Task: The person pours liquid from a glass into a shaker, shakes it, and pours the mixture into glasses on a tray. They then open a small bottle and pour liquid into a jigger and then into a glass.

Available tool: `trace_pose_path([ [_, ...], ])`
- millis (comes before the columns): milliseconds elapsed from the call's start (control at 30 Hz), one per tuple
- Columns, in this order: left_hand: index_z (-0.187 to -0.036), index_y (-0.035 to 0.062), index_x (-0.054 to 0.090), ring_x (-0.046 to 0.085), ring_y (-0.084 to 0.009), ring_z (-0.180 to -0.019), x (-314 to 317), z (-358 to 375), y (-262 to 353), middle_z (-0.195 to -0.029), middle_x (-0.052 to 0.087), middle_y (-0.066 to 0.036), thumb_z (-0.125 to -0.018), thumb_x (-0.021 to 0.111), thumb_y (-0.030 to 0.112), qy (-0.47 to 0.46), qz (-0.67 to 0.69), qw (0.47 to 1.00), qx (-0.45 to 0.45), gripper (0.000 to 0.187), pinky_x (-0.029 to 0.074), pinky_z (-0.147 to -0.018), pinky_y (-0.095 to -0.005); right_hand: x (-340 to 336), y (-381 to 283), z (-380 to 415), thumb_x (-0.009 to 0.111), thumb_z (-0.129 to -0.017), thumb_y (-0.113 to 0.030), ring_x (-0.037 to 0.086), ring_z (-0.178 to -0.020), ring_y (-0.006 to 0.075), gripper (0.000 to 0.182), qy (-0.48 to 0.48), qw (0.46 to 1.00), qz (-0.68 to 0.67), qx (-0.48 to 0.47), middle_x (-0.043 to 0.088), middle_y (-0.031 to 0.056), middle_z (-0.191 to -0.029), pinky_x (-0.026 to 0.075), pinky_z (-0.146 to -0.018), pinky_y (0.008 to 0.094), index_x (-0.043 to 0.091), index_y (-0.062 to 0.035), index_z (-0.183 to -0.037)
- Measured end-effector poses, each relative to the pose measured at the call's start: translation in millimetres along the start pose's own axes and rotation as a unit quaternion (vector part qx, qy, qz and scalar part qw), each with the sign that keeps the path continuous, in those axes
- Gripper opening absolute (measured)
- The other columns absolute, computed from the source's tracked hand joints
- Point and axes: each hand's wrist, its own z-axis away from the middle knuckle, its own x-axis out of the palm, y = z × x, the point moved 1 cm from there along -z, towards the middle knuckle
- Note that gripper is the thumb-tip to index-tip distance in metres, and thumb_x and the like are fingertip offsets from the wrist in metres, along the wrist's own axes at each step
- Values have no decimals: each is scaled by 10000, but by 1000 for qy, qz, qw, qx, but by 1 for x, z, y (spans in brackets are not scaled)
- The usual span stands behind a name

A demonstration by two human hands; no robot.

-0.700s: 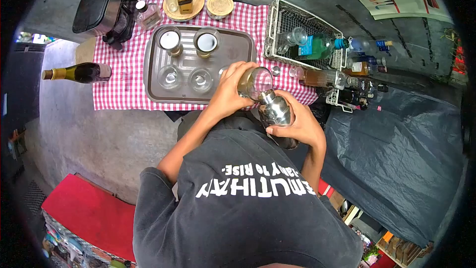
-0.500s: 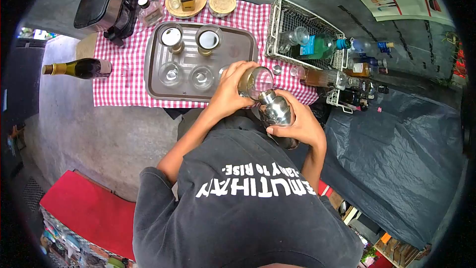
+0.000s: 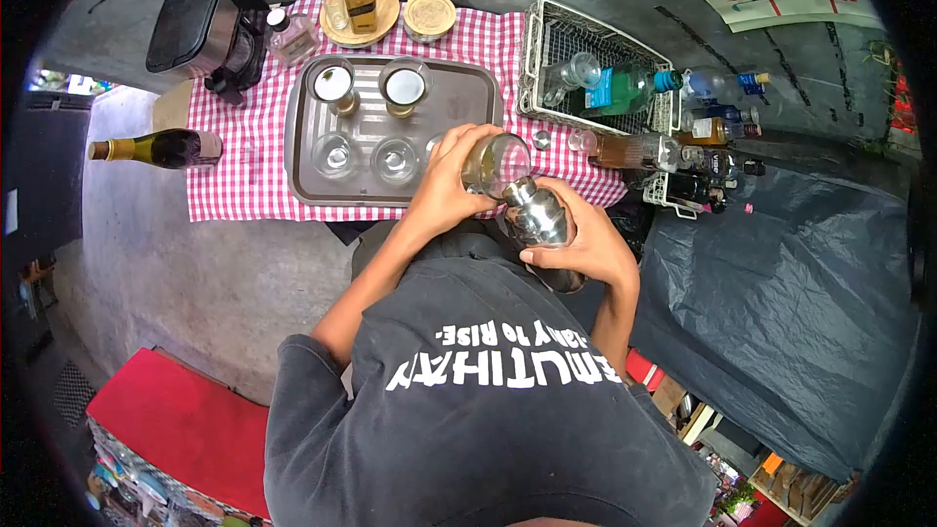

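My left hand is wrapped round a clear glass, which is tilted. In my right hand is a silver metal shaker, its narrow top against the rim of the glass. Whether liquid is flowing between them cannot be made out. Beside my left hand lies a brown tray. On it stand two glasses with dark drinks, one at the back left and one to its right. Nearer the front are two clear glasses, and part of another shows behind my left hand.
A checked cloth lies under the tray. At left are a dark bottle and a black appliance. A whisky bottle stands at the back. At right, a wire basket holds bottles; a small metal cap lies nearby.
The view has shifted slightly, so the table appears a little lower. Both hands keep the same hold, with the glass and shaker still together.
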Motion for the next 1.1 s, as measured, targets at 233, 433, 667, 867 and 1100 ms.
trace_pose_path([
  [233,-1289,104,526,454,-321,-1248,1,0,0,-1298,494,-117,-528,773,29,0,-17,1000,6,803,362,-1061,-408,-2,-4,0,877,-590,-204,604,-1014,162,853,-19,999,9,31,637,98,-1097,457,-903,286,476,-5,-1317],
  [433,-1294,101,523,456,-321,-1247,1,-1,0,-1301,494,-119,-531,768,28,-3,-21,1000,8,805,362,-1059,-407,-4,-4,0,877,-583,-214,597,-1047,172,870,-21,999,14,42,622,112,-1141,449,-926,295,475,0,-1324],
  [667,-1294,61,515,480,-296,-1253,2,-2,0,-1297,510,-120,-538,752,10,-6,-29,1000,10,794,375,-1065,-379,-6,-4,-2,877,-589,-220,595,-1043,164,864,-25,999,30,18,622,113,-1137,450,-929,291,477,16,-1318],
  [867,-1286,126,528,446,-332,-1224,3,-1,-3,-1271,500,-111,-529,779,54,-4,-7,1000,8,800,340,-1051,-422,-6,-4,-2,878,-592,-222,600,-1020,157,867,-30,999,22,25,630,114,-1121,460,-909,284,475,12,-1324],
  [1100,-1282,118,527,449,-336,-1225,2,-4,-1,-1272,500,-113,-539,775,52,-3,-30,999,27,786,343,-1051,-422,-5,-1,-2,882,-597,-224,602,-1017,153,871,-12,999,15,27,637,111,-1108,461,-908,281,472,11,-1329],
])
